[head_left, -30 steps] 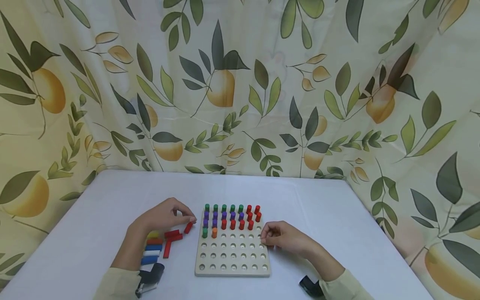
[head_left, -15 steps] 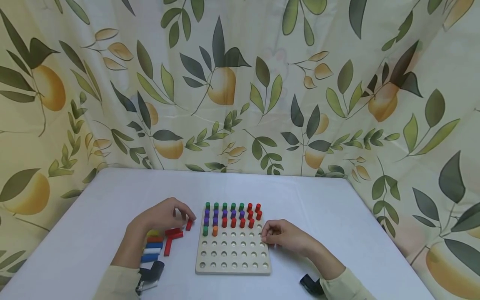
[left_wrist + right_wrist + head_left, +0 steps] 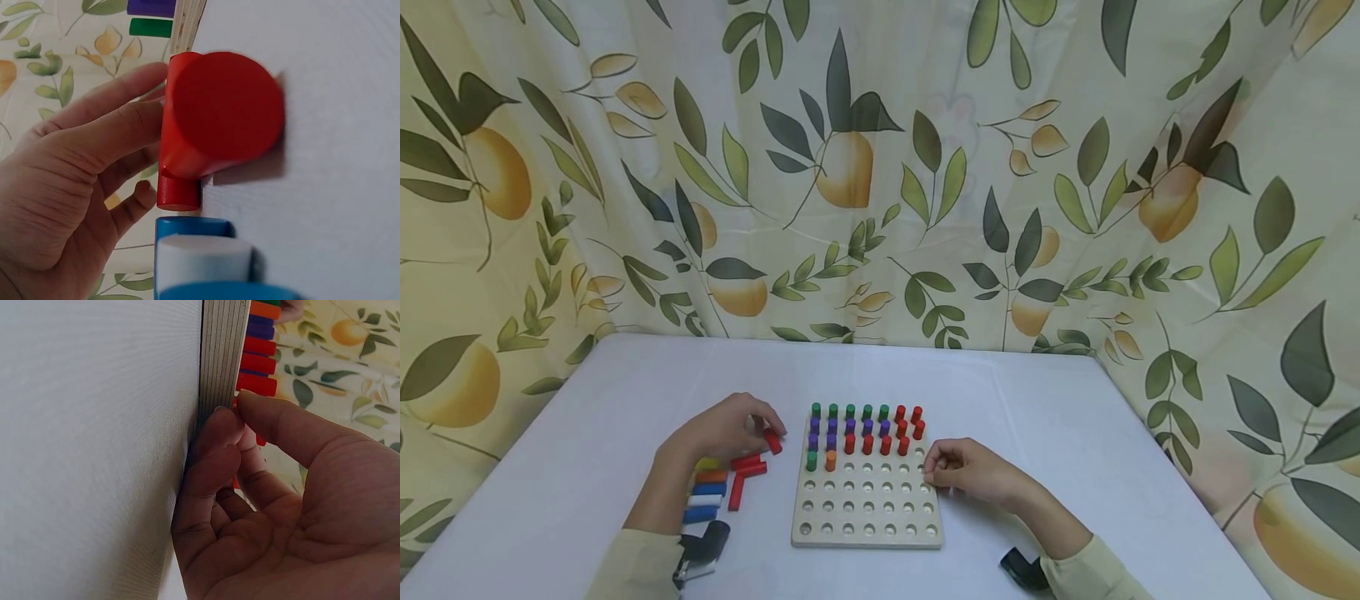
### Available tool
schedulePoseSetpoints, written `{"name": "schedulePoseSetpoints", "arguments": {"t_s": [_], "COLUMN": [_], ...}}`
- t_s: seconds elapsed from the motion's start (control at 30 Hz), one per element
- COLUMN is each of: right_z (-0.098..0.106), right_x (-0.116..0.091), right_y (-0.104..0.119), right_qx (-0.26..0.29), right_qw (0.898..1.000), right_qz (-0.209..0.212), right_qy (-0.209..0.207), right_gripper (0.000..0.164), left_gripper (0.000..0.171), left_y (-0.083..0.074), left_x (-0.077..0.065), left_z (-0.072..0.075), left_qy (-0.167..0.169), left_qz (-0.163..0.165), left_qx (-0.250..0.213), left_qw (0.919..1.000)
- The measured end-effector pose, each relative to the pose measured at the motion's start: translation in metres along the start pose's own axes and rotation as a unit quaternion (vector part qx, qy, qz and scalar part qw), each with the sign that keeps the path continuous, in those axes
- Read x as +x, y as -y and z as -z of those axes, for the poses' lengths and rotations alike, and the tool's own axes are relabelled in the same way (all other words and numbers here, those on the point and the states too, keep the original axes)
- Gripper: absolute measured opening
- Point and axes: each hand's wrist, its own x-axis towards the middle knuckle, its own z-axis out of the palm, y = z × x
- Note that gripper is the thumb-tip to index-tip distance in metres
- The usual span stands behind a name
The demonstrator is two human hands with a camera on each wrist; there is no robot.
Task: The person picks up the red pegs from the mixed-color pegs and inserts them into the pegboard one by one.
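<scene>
My left hand [image 3: 730,429] pinches a red peg [image 3: 772,442] between thumb and fingers, left of the wooden pegboard [image 3: 865,538]. In the left wrist view, loose red pegs in front [image 3: 228,112] partly cover the fingertips of that hand [image 3: 81,162]. At the board's right edge, my right hand [image 3: 973,473] grips the rim, its thumb at the top face and curled fingers against the side, as the right wrist view shows. Green, purple and red pegs [image 3: 867,447] stand upright in the far rows. One green and one orange peg [image 3: 831,461] stand in the row nearer me.
Several red pegs [image 3: 736,492] lie loose on the white table [image 3: 1000,392] beside the left hand. Yellow, orange, blue and white pegs [image 3: 703,501] lie in a column by the left forearm. A leaf-patterned curtain [image 3: 880,167] hangs behind the table.
My left fingers have closed on the rightmost loose red peg, which has tilted and shifted slightly left and up. The right hand stays at the board's edge.
</scene>
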Motion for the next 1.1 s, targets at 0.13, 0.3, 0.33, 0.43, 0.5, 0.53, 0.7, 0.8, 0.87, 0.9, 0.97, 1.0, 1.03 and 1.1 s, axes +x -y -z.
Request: {"name": "schedulePoseSetpoints", "arguments": {"t_s": [0.13,0.3,0.33,0.43,0.5,0.53,0.7,0.8,0.87,0.9,0.97,1.0,1.03,1.1], "right_z": [-0.0005,-0.0006,-0.0004,0.0002,0.0006,0.0007,0.0009,0.0009,0.0008,0.0007,0.0008,0.0008,0.0008,0.0008], "right_x": [0.0005,0.0007,0.0006,0.0007,0.0007,0.0007,0.0005,0.0003,0.0006,0.0007,0.001,0.001,0.0008,0.0002], "right_y": [-0.0016,-0.0017,-0.0014,-0.0009,-0.0006,-0.0004,0.0007,0.0012,0.0008,0.0004,-0.0002,-0.0006,-0.0007,-0.0005], "right_qx": [0.001,0.004,0.004,0.003,0.002,0.001,0.001,0.002,0.005,0.006,0.007,0.006,0.007,0.008], "right_qw": [1.0,1.0,1.0,1.0,1.0,1.0,1.0,1.0,1.0,1.0,1.0,1.0,1.0,1.0], "right_qz": [0.001,-0.002,-0.003,-0.004,-0.003,-0.002,0.0,0.001,0.002,0.002,0.003,0.003,0.004,0.006], "right_qy": [0.0,0.0,0.0,0.0,0.0,0.001,0.002,0.003,0.004,0.004,0.005,0.005,0.005,0.006], "right_gripper": [0.011,0.011,0.011,0.011,0.011,0.011,0.011,0.01,0.011,0.011,0.011,0.011,0.011,0.01], "left_gripper": [0.031,0.028,0.027,0.026,0.025,0.025,0.024,0.024,0.025,0.025,0.025,0.025,0.025,0.024], "left_y": [-0.0013,-0.0006,-0.0004,-0.0002,-0.0004,-0.0006,-0.0014,-0.0014,-0.0015,-0.0015,-0.0013,-0.0013,-0.0015,-0.002], "left_x": [0.0,0.0021,0.0024,0.0033,0.0032,0.0031,0.0026,0.003,0.0031,0.0032,0.0033,0.0032,0.0029,0.0021], "left_z": [0.0004,0.0003,0.0002,0.0002,0.0005,0.0007,0.0013,0.0013,0.0012,0.0011,0.0009,0.001,0.0012,0.0017], "left_qy": [-0.005,0.004,0.006,0.01,0.012,0.012,0.016,0.016,0.015,0.014,0.011,0.009,0.007,0.003], "left_qz": [0.009,-0.01,-0.014,-0.024,-0.029,-0.03,-0.03,-0.027,-0.025,-0.023,-0.019,-0.019,-0.018,-0.018], "left_qx": [0.022,0.037,0.038,0.036,0.034,0.034,0.036,0.04,0.043,0.044,0.047,0.048,0.047,0.047], "left_qw": [0.9997,0.9993,0.9992,0.999,0.9989,0.9989,0.9988,0.9987,0.9987,0.9987,0.9987,0.9987,0.9987,0.9987]}}
